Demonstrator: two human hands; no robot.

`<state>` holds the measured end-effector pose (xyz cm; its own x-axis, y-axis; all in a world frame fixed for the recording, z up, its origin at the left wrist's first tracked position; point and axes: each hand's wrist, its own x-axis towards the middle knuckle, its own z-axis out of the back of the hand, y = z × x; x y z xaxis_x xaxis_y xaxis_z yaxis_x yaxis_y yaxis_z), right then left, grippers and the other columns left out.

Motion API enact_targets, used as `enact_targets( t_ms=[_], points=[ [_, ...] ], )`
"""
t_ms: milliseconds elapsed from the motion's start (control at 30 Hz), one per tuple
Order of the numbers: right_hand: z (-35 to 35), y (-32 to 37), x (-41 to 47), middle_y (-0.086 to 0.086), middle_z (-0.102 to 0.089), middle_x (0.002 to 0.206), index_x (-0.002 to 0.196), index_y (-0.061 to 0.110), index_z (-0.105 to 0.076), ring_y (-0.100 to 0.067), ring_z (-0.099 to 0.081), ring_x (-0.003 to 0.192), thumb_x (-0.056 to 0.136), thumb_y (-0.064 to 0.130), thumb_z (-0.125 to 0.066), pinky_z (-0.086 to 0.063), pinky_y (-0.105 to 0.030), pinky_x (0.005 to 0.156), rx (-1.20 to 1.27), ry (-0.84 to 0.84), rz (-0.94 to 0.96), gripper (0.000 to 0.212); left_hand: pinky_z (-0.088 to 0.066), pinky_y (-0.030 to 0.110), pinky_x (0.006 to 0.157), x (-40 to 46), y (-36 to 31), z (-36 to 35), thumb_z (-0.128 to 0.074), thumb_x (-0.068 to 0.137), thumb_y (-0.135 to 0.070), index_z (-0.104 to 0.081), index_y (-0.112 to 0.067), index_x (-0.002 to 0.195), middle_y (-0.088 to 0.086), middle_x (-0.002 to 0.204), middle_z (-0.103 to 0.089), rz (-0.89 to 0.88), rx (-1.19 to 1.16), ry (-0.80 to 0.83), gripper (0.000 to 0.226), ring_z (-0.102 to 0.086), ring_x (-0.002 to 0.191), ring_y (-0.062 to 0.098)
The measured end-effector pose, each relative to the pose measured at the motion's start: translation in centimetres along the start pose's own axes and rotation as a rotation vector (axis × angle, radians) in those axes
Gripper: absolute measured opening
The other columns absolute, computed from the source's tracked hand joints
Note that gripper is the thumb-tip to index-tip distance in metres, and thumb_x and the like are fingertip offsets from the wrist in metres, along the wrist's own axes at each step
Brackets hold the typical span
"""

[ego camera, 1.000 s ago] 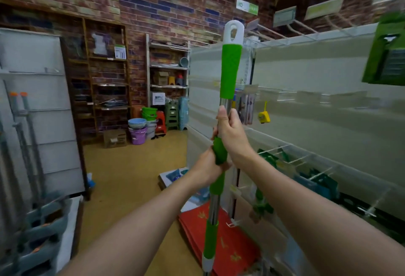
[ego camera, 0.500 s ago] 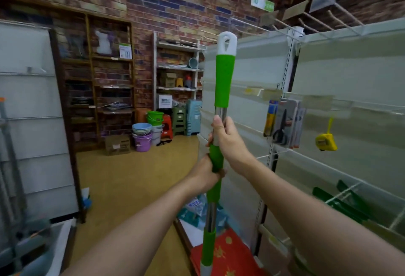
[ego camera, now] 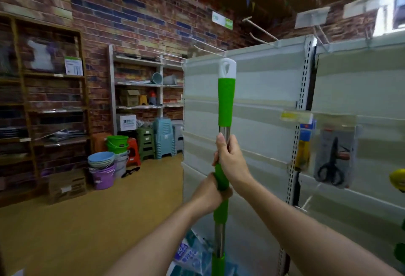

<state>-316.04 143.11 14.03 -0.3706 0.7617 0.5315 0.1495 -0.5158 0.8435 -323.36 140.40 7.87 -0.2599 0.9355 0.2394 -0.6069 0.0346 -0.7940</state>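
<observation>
1. A person holds a green and silver pole [ego camera: 225, 100] straight up in front of a white shop shelf [ego camera: 265, 91].
2. The right hand [ego camera: 231, 161] is the higher one. Its grip is wrapped tight round the pole, where the shiny metal meets a green part.
3. The left hand [ego camera: 207, 193] is just under it and touches it. Its grip is curled round the green part.
4. The pole has a white cap [ego camera: 227, 68] on top.
5. A pack of scissors [ego camera: 333, 159] hangs on the shelf to the right.
6. Buckets [ego camera: 103, 172] sit on the floor, far off to the left.
</observation>
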Motion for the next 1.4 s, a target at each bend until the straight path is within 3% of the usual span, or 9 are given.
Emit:
enact_targets(
  t_ms=[133,200,300,400,600,733,900,1067,1400],
  points=[
    [-2.2,-2.3,4.7,-0.004,-0.047,0.065,0.082,0.019,-0.041,-0.016,-0.049,0.057,0.098,0.037,-0.042,-0.045,-0.027,0.056,-0.044,-0.108,0.031,0.025,-0.052,0.033,0.07,5.4,2.4,2.0,-0.06,0.084,-0.026,-0.052,-0.013,0.107,0.005,0.094,-0.063,-0.054,0.012,0.01,0.027,-0.06,0.082,0.017],
    [-2.9,-3.7,6.9,-0.004,-0.047,0.065,0.081,0.02,-0.041,-0.016,-0.049,0.056,0.098,0.036,-0.042,-0.044,-0.025,0.054,-0.059,-0.166,0.031,0.024,-0.054,0.036,0.076,7.7,3.3,2.4,-0.059,0.083,-0.026,-0.045,-0.015,0.119,0.004,0.101,-0.062,-0.112,-0.008,0.015,0.04,-0.06,0.088,0.018],
    [-3.5,-5.9,10.2,-0.01,-0.048,0.069,0.078,0.021,-0.041,-0.022,-0.049,0.061,0.098,0.04,-0.043,-0.045,-0.04,0.06,-0.102,-0.283,0.047,0.028,-0.052,0.045,0.089,10.7,4.2,2.7,-0.055,0.082,-0.036,-0.026,-0.023,0.137,0.007,0.115,-0.06,-0.199,-0.054,0.022,0.063,-0.06,0.103,0.026],
    [-3.4,-7.8,13.4,-0.013,-0.052,0.071,0.077,0.019,-0.042,-0.026,-0.052,0.063,0.096,0.046,-0.043,-0.047,-0.045,0.063,-0.194,-0.422,0.092,0.033,-0.052,0.044,0.085,14.1,4.6,2.8,-0.054,0.089,-0.033,-0.023,-0.018,0.137,0.013,0.116,-0.06,-0.273,0.01,0.034,0.059,-0.06,0.102,0.031],
    [-1.8,-9.6,20.0,-0.016,-0.06,0.071,0.078,0.012,-0.044,-0.02,-0.056,0.058,0.095,0.048,-0.043,-0.044,-0.034,0.057,-0.278,-0.609,0.123,0.04,-0.052,0.044,0.083,21.2,3.5,2.9,-0.052,0.091,-0.032,-0.019,-0.016,0.141,0.016,0.118,-0.06,-0.385,0.006,0.093,0.061,-0.06,0.102,0.033],
    [-0.5,-9.5,24.0,-0.009,-0.058,0.066,0.082,0.012,-0.046,-0.015,-0.055,0.052,0.096,0.048,-0.044,-0.043,-0.025,0.05,-0.299,-0.648,0.149,0.038,-0.048,0.041,0.073,24.9,2.9,2.3,-0.044,0.075,-0.058,-0.043,-0.01,0.118,0.019,0.106,-0.065,-0.31,-0.156,0.132,0.065,-0.061,0.099,0.037],
    [0.9,-8.3,28.6,-0.014,-0.059,0.07,0.076,0.021,-0.042,-0.028,-0.06,0.062,0.094,0.054,-0.043,-0.05,-0.041,0.06,-0.375,-0.701,0.19,0.037,-0.049,0.038,0.064,29.9,1.8,1.3,-0.051,0.091,-0.032,-0.027,-0.019,0.107,0.009,0.092,-0.066,-0.433,-0.07,0.123,0.032,-0.065,0.084,0.033],
    [3.1,-6.9,31.7,-0.006,-0.054,0.065,0.091,0.005,-0.05,-0.015,-0.053,0.052,0.095,0.051,-0.043,-0.046,-0.029,0.05,-0.378,-0.68,0.206,0.046,-0.051,0.044,0.062,33.8,-0.5,1.2,-0.048,0.092,-0.028,-0.025,-0.019,0.105,0.006,0.08,-0.059,-0.534,-0.126,0.233,0.028,-0.062,0.074,0.03],
    [4.2,-5.5,33.9,0.0,-0.047,0.059,0.088,0.017,-0.05,-0.01,-0.045,0.043,0.098,0.047,-0.036,-0.04,-0.024,0.044,-0.384,-0.652,0.223,0.035,-0.045,0.036,0.059,36.2,-2.8,0.9,-0.044,0.093,-0.038,-0.023,-0.017,0.109,0.011,0.093,-0.064,-0.62,-0.068,0.223,0.034,-0.063,0.081,0.033]
  ],
)
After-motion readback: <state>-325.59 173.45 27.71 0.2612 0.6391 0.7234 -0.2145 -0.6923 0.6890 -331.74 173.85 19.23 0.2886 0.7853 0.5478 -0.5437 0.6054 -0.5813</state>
